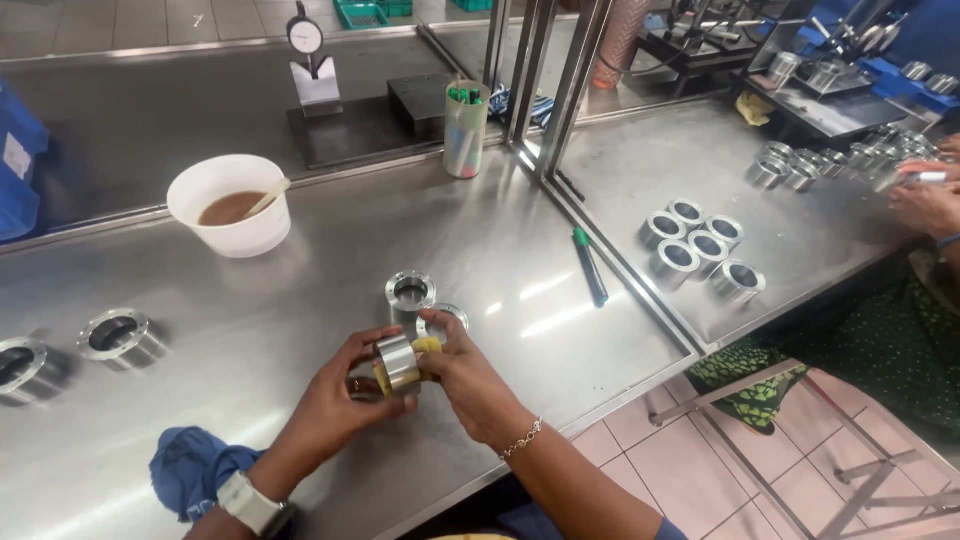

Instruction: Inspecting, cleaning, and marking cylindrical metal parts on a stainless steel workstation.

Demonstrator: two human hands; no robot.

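ring (398,362): shiny silver
cloth (428,346): yellow
bowl (232,205), upper left: white, brown liquid
marker (589,266): green
rag (190,467), lower left: blue

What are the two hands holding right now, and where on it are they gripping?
A short metal ring, held by its outer wall in the left hand; the right hand presses a yellow cloth against it.

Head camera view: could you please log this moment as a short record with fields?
Setting: steel workbench
Left hand: grips a metal ring
Right hand: presses a yellow cloth against that ring
Near the hands: two more metal rings standing on the bench
Far left: white bowl of brown liquid with a stick in it
Centre: green marker lying by the bench seam
Right bench: cluster of five rings; another person's hands at work
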